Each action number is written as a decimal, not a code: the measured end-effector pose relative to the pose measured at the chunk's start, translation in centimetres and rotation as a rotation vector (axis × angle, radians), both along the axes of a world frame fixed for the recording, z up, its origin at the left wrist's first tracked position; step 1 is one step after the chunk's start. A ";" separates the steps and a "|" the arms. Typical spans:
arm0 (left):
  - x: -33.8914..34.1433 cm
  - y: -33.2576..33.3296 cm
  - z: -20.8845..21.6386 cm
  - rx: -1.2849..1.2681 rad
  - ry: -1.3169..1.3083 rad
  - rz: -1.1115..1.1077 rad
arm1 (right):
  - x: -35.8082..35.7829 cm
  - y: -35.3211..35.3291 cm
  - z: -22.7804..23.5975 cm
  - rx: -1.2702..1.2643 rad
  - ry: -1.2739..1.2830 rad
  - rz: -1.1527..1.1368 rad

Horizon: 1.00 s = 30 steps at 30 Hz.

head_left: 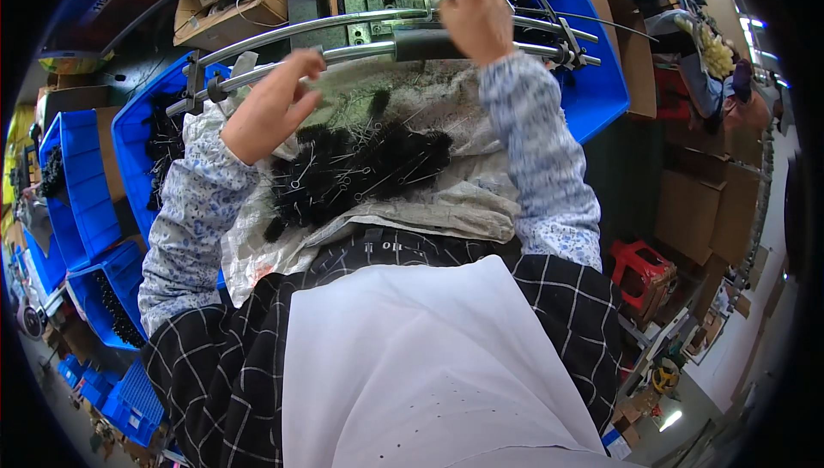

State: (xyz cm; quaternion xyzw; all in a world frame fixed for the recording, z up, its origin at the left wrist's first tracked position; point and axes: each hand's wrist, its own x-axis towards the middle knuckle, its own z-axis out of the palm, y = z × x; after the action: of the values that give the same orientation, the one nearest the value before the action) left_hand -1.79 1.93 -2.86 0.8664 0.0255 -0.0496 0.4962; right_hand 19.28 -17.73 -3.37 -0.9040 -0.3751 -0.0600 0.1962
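Observation:
On a pale plastic sheet (pixel 463 198) over my lap lies a heap of small black wire brushes (pixel 360 172), with thin metal stems ending in loops. My left hand (pixel 276 106) is above the heap's left side, near the metal rails, thumb apart from the fingers and nothing visible in it. Beyond the rails, my right hand (pixel 477 18) reaches to the green metal machine (pixel 386 0), fingers closed at its front. Something small and dark shows at those fingertips, too blurred to name.
Two curved metal rails (pixel 343 54) with a dark sleeve (pixel 425 44) cross in front of me. Blue bins (pixel 592 82) with black brushes flank both sides. A cardboard box (pixel 232 5) stands back left, a red stool (pixel 639 275) at right.

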 end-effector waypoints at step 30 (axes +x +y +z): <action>0.1 1.8 1.9 0.127 -0.022 -0.147 | 6.5 1.3 -3.8 -0.054 -0.235 -0.022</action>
State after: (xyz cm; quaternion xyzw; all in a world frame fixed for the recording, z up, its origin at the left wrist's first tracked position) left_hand -1.68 3.74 -1.00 0.8961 -0.0404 -0.0748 0.4357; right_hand 25.78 -16.39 -7.18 -0.8997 -0.3871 -0.1575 0.1259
